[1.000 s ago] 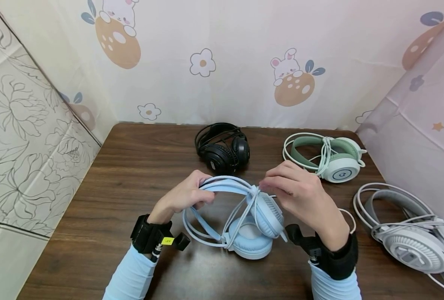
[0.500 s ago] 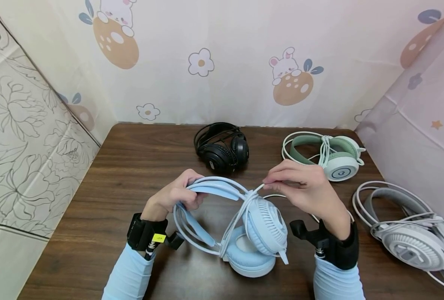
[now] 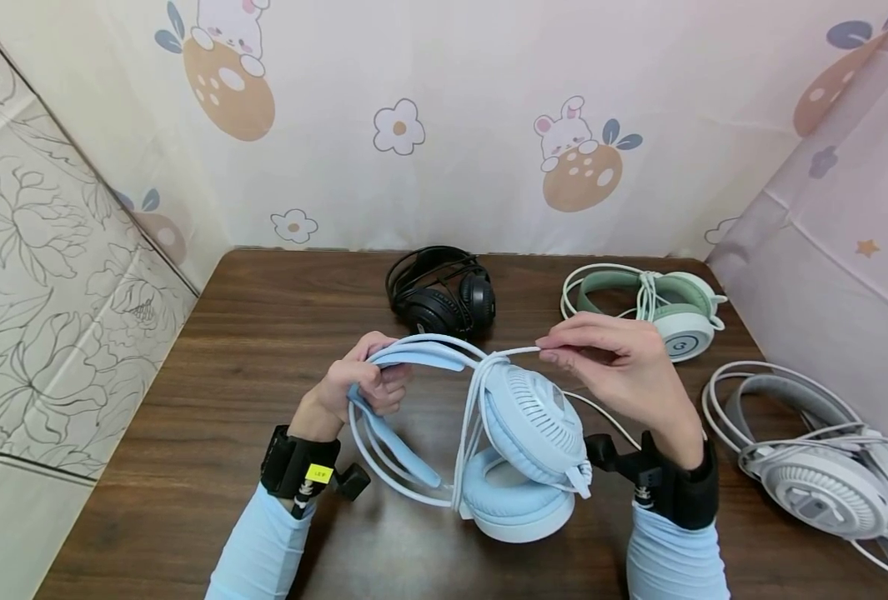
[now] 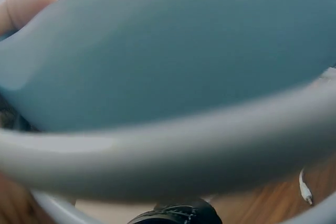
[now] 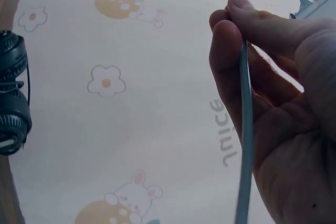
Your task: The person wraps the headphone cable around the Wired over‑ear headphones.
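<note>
Light-blue headphones (image 3: 534, 421) are held over the table, ear cups to the right. My left hand (image 3: 353, 382) grips their headband at the left side. A pale cable (image 3: 520, 352) winds round the headphones beside the ear cups. Thumb and fingers of my right hand (image 3: 627, 367) pinch a length of it, drawn out taut to the right of the windings. In the right wrist view the cable (image 5: 245, 124) runs down past the palm. Close up, the padded headband (image 4: 184, 51) fills most of the left wrist view and hides most of that hand.
Black headphones (image 3: 444, 304) lie at the back of the wooden table (image 3: 278, 333). Green-and-white headphones (image 3: 684, 321) are at the back right, partly behind my right hand. White-and-grey headphones (image 3: 826, 492) lie at the right edge. A patterned curtain (image 3: 451, 183) stands behind.
The right hand has drawn the cable out to the right, so a longer straight length shows. My left hand has shifted left with the headband, and the ear cups have swung slightly right.
</note>
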